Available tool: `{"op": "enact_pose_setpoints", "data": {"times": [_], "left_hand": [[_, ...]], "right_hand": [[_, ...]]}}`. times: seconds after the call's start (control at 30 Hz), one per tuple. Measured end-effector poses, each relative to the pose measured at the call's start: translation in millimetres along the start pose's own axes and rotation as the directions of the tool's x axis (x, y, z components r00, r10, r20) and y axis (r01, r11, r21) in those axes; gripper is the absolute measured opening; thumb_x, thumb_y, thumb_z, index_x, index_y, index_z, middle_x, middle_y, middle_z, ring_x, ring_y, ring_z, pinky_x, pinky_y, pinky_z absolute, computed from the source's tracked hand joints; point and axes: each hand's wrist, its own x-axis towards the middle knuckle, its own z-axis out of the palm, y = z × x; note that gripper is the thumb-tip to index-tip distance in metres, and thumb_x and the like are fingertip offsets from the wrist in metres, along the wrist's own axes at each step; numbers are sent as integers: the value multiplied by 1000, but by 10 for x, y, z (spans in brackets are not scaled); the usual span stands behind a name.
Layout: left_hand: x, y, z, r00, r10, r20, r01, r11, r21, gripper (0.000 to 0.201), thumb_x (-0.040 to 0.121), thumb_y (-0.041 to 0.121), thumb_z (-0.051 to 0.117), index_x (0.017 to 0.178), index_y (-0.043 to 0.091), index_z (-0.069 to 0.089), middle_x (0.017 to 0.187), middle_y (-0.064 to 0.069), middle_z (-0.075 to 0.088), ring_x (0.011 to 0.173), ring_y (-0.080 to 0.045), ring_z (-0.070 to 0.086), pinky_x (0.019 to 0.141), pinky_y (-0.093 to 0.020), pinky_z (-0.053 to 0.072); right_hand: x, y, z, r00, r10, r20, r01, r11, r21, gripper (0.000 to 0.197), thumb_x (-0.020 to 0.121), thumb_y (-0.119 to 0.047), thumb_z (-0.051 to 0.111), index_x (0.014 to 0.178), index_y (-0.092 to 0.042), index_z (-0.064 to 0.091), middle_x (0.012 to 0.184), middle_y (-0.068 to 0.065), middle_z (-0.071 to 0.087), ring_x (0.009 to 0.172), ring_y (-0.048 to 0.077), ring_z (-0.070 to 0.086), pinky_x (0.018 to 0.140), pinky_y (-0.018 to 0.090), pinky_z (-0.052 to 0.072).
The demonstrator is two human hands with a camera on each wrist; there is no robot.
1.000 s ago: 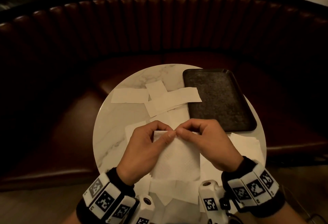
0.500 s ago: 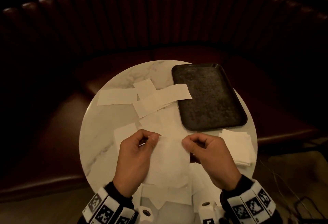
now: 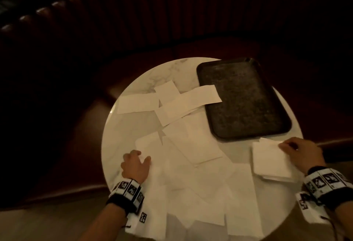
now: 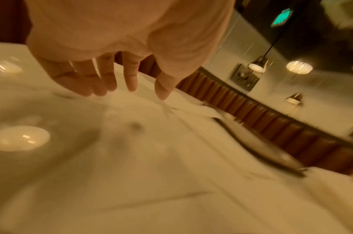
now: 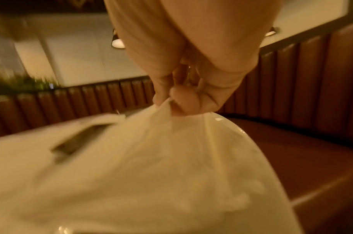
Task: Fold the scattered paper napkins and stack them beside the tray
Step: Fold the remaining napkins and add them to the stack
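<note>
Your right hand point(image 3: 301, 153) pinches the folded white paper napkin point(image 3: 267, 156) over the stack point(image 3: 275, 178) beside the dark rectangular tray point(image 3: 246, 80); left hand point(image 3: 134, 166) fingers spread, empty. Release carelessly and it lands askew.

— Dim, warm light; the booth point(image 3: 172, 21) at twelve o'clock sinks into shadow.
— Both wrist views smear with motion blur (edges bowed), and lamps point(image 4: 299, 67) glare at two o'clock.
</note>
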Motion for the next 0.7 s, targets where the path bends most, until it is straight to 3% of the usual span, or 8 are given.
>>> {"op": "enact_pose_setpoints", "data": {"times": [0.07, 0.13, 0.23, 0.33, 0.4, 0.53, 0.63, 0.7], "left_hand": [[196, -26, -80, 999, -44, -25, 46, 994, 96, 53, 89, 38, 64, 134, 17, 46, 142, -9, 33, 124, -38, 39, 101, -50, 39], [356, -29, -133, 1000, -12, 9, 10, 989, 150, 68, 86, 41, 66, 144, 25, 35, 151, -5, 21, 130, -38, 31, 102, -53, 38], [538, 33, -157, 989, 103, 102, -127, 958, 257, 81, 83, 43, 70, 149, 38, 23, 159, 5, 8, 136, -36, 22, 106, -55, 34], [673, 161, -124, 943, 246, 223, -319, 859, 400, 88, 82, 42, 71, 150, 44, 16, 159, 12, 15, 140, -31, 22, 107, -52, 31], [742, 238, -95, 932, 279, 233, -358, 815, 455, 86, 79, 42, 73, 149, 40, 21, 152, 9, 28, 134, -30, 31, 103, -50, 33], [853, 332, -25, 956, 229, 185, -292, 820, 493, 72, 74, 41, 77, 135, 32, 39, 130, 4, 48, 121, -26, 42, 98, -47, 33], [866, 356, -7, 969, 144, 203, -231, 826, 514, 50, 77, 42, 72, 118, 29, 48, 123, 1, 52, 116, -26, 44, 94, -44, 32], [844, 340, -8, 964, 137, 227, -240, 815, 528, 42, 80, 42, 67, 117, 27, 53, 126, -2, 50, 118, -27, 43, 92, -42, 31]], "right_hand": [[86, 47, 89, 1000, -7, -21, 5, 993, -116, 15, 88, -16, 66, 89, -1, 69, 92, 25, 67, 88, 42, 62, 83, 44, 46], [106, 43, 177, 999, 2, -45, -10, 986, -164, 17, 88, -13, 65, 94, 2, 67, 93, 27, 59, 87, 44, 58, 85, 47, 46], [51, 15, 257, 996, 18, -84, -31, 987, -159, 20, 85, -9, 66, 102, 2, 64, 99, 28, 51, 93, 48, 53, 91, 54, 45], [-80, -48, 189, 990, 28, -135, -43, 993, -106, 28, 88, -14, 63, 113, -5, 59, 122, 27, 43, 107, 49, 46, 100, 58, 40], [-225, -128, 124, 986, -1, -166, -13, 997, -82, 30, 89, -14, 61, 117, -7, 57, 127, 23, 40, 114, 48, 42, 101, 57, 37], [-571, -333, 82, 991, -71, -112, 69, 997, -29, 27, 87, -11, 64, 113, -12, 59, 127, 17, 42, 114, 41, 44, 98, 54, 41], [-788, -469, 125, 989, -130, -70, 128, 991, -33, 21, 86, -12, 65, 104, -22, 59, 122, 9, 47, 109, 31, 47, 92, 53, 48], [-916, -589, 180, 975, -216, -44, 216, 976, -13, 20, 86, -12, 65, 96, -28, 57, 111, 0, 52, 101, 22, 50, 86, 45, 49]]}}
